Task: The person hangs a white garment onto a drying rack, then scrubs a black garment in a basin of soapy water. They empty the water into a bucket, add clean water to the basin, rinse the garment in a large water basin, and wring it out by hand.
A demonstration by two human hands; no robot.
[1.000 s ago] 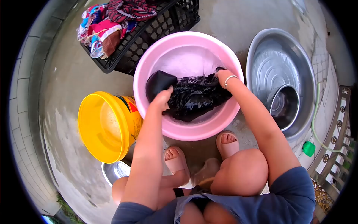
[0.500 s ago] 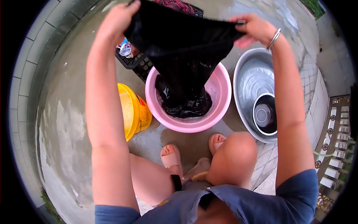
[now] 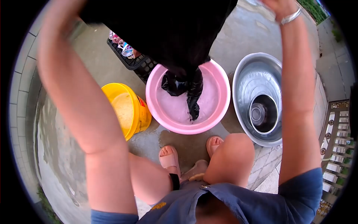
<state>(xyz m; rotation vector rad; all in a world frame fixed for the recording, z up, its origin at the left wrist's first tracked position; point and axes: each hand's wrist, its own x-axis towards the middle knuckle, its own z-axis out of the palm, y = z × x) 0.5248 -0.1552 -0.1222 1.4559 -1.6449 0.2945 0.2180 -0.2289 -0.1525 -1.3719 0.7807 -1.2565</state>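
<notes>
A black wet garment (image 3: 167, 31) hangs from the top of the view down into a pink basin (image 3: 150, 93), its lower end trailing in the cloudy water. My left hand (image 3: 69, 9) is raised at the upper left beside the cloth's edge, blurred and cut off by the frame, so its fingers cannot be made out. At the upper right is my right hand (image 3: 278, 5), also raised, with a bracelet at the wrist. Its fingers are mostly outside the frame, and its hold on the cloth is hidden.
A yellow bucket (image 3: 143, 115) stands left of the basin. On the right, a large metal tub (image 3: 242, 112) holds a smaller metal pot (image 3: 264, 113). A black crate (image 3: 125, 59) with colourful clothes (image 3: 128, 50) is behind the basin, partly covered by the cloth.
Both hands have risen from the basin to the top edge of the view. The black garment has been lifted and spread, and most of it has left the water.
</notes>
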